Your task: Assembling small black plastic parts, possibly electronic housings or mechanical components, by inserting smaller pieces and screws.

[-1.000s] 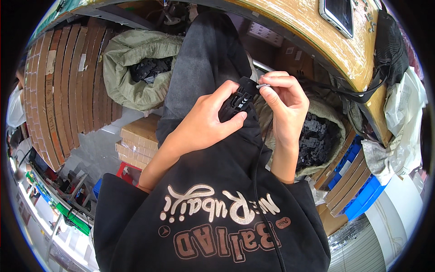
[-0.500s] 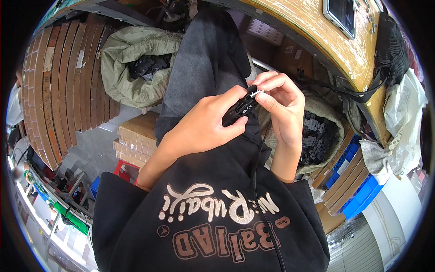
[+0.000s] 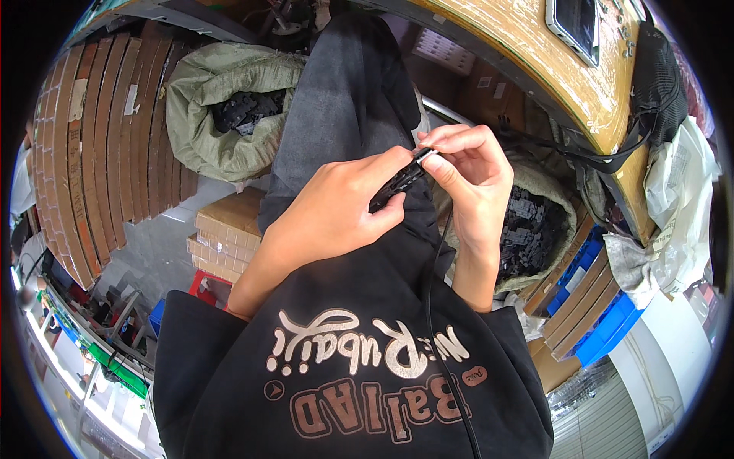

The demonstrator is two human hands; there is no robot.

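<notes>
My left hand (image 3: 348, 199) is closed round a small black plastic part (image 3: 401, 183), held above my lap and seen nearly edge-on. At the part's upper right end, the thumb and fingers of my right hand (image 3: 470, 164) pinch a small, thin whitish piece (image 3: 428, 155). The fingers partly cover it, so its full shape is hidden. Two open woven sacks flank my legs: a left sack (image 3: 187, 115) and a right sack (image 3: 569, 245). Black plastic parts (image 3: 246, 111) fill the left one, and similar black pieces (image 3: 527, 229) fill the other.
Stacked brown cardboard sheets (image 3: 99, 153) stand at far left. Cardboard boxes (image 3: 229, 233) sit on the floor nearer me. A worn wooden table (image 3: 535, 57) at upper right bears a phone (image 3: 573, 29). Blue crates (image 3: 612, 329) are at right. A black cable (image 3: 434, 306) runs down my shirt.
The black part has tilted in my left hand, so its broad face now shows less. My right fingers have closed lower over the whitish piece, of which less is visible.
</notes>
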